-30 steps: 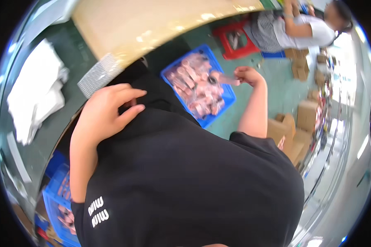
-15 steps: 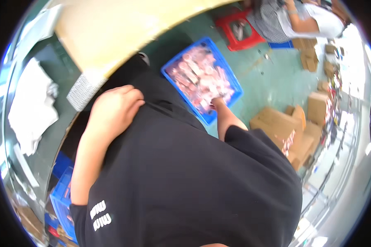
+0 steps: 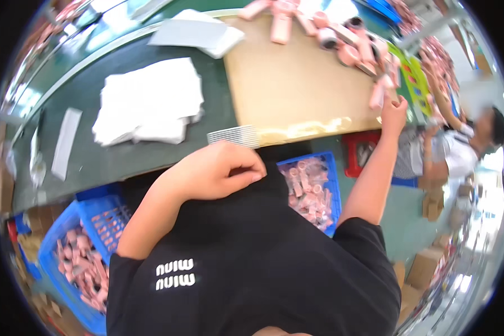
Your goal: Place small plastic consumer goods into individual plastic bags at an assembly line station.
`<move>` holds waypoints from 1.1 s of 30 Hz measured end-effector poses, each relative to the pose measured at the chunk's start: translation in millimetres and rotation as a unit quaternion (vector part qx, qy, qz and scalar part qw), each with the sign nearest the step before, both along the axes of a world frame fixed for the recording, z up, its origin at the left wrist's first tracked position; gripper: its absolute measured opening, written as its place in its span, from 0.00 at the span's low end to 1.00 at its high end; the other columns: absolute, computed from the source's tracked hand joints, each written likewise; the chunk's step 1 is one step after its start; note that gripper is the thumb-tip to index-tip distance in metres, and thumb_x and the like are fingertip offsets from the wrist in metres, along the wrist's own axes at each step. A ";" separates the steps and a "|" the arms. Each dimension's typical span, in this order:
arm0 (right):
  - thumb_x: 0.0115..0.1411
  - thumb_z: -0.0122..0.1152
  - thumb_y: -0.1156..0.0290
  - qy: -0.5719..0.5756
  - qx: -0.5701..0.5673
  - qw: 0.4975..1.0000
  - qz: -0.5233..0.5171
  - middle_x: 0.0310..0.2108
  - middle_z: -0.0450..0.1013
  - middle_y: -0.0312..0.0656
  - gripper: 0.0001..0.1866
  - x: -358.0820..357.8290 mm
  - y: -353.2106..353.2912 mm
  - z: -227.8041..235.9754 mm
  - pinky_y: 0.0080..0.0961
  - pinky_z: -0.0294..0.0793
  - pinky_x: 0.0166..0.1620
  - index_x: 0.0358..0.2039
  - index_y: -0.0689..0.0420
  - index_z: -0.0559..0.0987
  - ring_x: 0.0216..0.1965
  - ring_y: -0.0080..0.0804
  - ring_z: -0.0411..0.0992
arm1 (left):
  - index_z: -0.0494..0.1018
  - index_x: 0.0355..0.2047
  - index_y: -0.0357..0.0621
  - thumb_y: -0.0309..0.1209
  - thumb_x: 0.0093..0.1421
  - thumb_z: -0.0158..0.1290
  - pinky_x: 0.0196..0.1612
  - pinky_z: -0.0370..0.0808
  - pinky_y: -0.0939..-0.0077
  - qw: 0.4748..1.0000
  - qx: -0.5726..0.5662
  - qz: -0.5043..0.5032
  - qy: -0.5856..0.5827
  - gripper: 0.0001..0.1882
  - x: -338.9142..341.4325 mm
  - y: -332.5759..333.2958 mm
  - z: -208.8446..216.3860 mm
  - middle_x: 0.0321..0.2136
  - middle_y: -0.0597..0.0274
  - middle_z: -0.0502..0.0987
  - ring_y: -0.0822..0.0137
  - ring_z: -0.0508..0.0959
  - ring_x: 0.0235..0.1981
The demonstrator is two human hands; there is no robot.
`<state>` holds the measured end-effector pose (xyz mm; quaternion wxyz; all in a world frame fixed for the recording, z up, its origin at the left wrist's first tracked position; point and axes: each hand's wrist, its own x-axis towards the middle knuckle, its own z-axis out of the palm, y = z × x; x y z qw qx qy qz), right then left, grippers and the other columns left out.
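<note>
Right hand [image 3: 395, 112] over the worktop [image 3: 297, 84], fingers curled at a pink piece [image 3: 378, 94] near the right edge; whether it grips, can't tell! Left hand [image 3: 221, 171] half open, nothing visible in it, against the black shirt [image 3: 252, 235].

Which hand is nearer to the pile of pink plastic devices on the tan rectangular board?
Right. The right hand is at the near right end of the pile; the left hand is well apart from it, by the near left corner of the board.
</note>
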<state>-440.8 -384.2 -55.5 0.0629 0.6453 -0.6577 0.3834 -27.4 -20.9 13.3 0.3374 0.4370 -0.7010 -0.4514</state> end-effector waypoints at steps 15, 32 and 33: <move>0.76 0.58 0.51 -0.513 0.347 0.673 0.404 0.29 0.78 0.40 0.23 245.9 146.9 36.2 0.27 0.79 0.23 0.49 0.62 0.81 0.20 0.28 0.75 | 0.87 0.41 0.48 0.34 0.66 0.59 0.49 0.75 0.56 0.775 -0.064 0.425 -0.464 0.09 75.1 -32.2 -12.2 0.36 0.57 0.84 0.52 0.84 0.40; 0.80 0.53 0.57 -0.503 0.466 0.445 0.576 0.39 0.81 0.46 0.20 318.2 199.8 1.9 0.25 0.83 0.33 0.57 0.61 0.77 0.27 0.29 0.80 | 0.86 0.38 0.45 0.37 0.65 0.63 0.53 0.73 0.65 0.775 -0.166 0.517 -0.324 0.10 94.3 -3.3 -12.3 0.31 0.63 0.87 0.64 0.84 0.32; 0.79 0.55 0.57 -0.518 0.444 0.462 0.567 0.38 0.81 0.44 0.19 318.4 201.3 3.5 0.23 0.83 0.33 0.55 0.60 0.78 0.27 0.27 0.80 | 0.86 0.38 0.45 0.37 0.65 0.63 0.53 0.73 0.65 0.775 -0.165 0.517 -0.324 0.10 93.5 -3.0 -10.1 0.31 0.63 0.87 0.64 0.84 0.32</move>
